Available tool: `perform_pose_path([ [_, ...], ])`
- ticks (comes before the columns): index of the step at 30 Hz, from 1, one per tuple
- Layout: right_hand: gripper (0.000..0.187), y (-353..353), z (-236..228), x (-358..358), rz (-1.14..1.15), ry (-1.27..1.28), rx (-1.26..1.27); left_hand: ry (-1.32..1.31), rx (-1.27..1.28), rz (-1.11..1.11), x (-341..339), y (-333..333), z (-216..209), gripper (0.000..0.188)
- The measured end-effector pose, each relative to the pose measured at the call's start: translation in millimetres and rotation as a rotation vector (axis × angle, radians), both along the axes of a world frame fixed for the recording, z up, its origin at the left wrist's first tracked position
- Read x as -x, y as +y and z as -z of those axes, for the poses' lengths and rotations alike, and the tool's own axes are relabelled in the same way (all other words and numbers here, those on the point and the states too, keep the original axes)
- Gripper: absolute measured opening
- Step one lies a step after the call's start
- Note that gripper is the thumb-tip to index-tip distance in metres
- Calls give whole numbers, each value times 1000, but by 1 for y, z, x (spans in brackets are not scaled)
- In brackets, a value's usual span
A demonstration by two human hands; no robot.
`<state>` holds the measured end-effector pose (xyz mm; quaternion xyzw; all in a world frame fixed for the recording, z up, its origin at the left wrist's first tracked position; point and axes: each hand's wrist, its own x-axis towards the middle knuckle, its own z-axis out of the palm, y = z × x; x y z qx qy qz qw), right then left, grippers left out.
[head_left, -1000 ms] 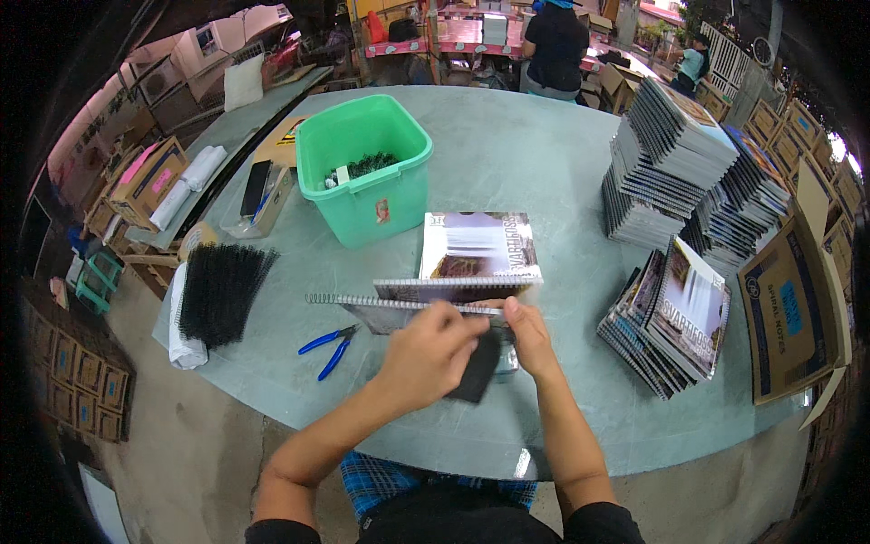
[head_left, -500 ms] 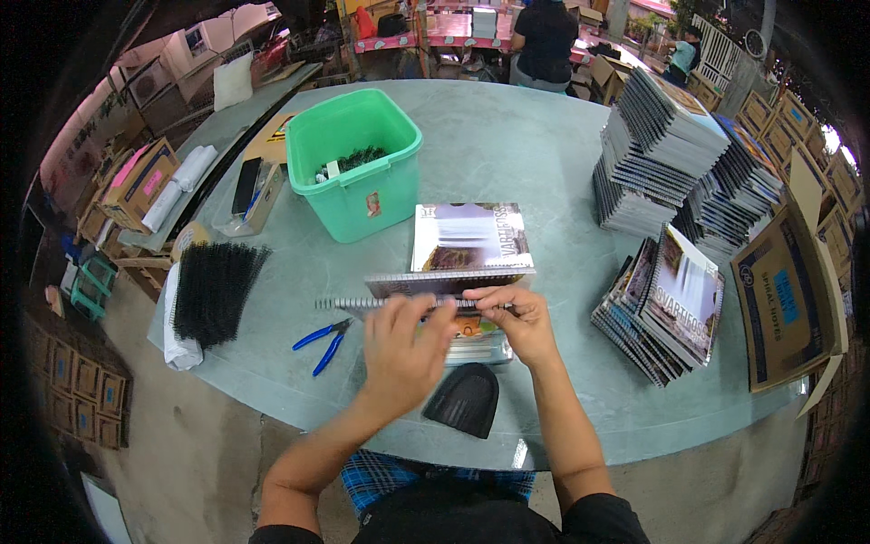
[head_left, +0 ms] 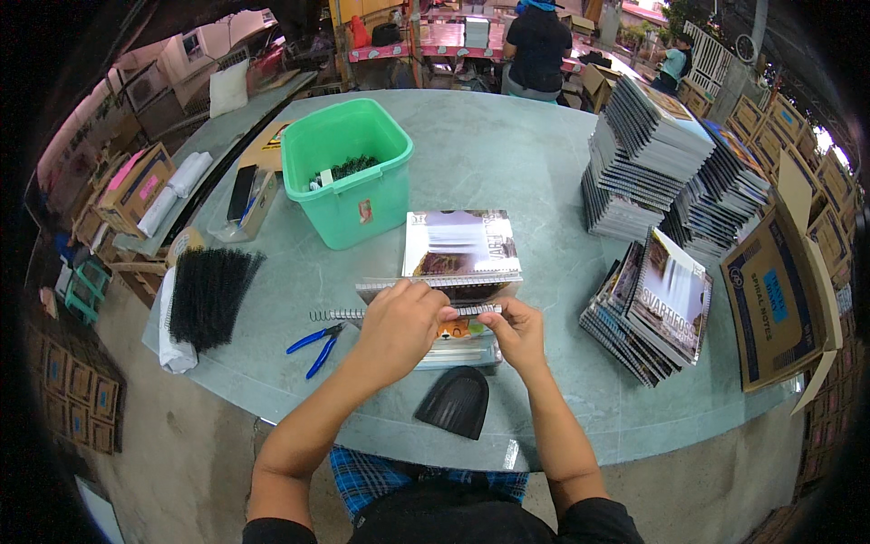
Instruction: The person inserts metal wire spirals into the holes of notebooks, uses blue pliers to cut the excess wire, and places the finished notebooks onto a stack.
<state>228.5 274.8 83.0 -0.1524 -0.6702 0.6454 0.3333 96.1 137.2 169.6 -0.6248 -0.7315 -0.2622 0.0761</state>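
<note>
In front of me a notebook (head_left: 471, 292) stands tilted, its punched edge towards me. A dark spiral coil (head_left: 335, 315) runs along that edge and sticks out past it to the left. My left hand (head_left: 399, 322) is closed over the coil and edge, its fingertips partly hidden behind. My right hand (head_left: 518, 331) pinches the notebook's right corner near the coil's end. Under the hands lies a stack of notebooks (head_left: 458, 352), and behind stands another with a waterfall cover (head_left: 462, 240). Blue-handled cutting pliers (head_left: 314, 347) lie left of my left hand.
A black rounded pad (head_left: 455, 403) lies near the table's front edge. Loose black coils (head_left: 213, 297) are heaped at left, behind them a green bin (head_left: 349, 213). Bound notebooks (head_left: 648, 308) and taller stacks (head_left: 648, 154) stand at right, beside an open carton (head_left: 784, 299).
My left hand, blurred and raised with fingers spread before, has closed down on the coil and notebook edge. My right hand keeps its pinch at the right corner. The view has shifted slightly.
</note>
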Motion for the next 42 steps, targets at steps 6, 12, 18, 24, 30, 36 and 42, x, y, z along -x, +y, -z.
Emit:
perform_pose_path([
  [6, 16, -8, -9, 4, 57, 74, -78, 55, -26, 63, -3, 2, -3, 21],
  [12, 16, -3, 0, 5, 61, 100, -49, -85, 158, 3, 1, 9, -5, 21],
  [18, 16, -2, -8, 9, 226, 115, -323, -58, -20, 44, 0, 11, -4, 24],
  [24, 14, -1, -2, 4, 126, 58, -152, 5, 56, 50, 2, 10, -5, 24],
  [30, 11, -3, -3, 9, 161, 199, -79, 28, -116, -13, -5, 10, 1, 20],
  [36, 13, -3, 2, 3, 78, 122, 103, -42, -66, -1, -5, 14, -2, 22],
  [42, 14, 2, 19, 3, 97, 48, 29, -81, -148, 144, -25, 38, 14, 21],
])
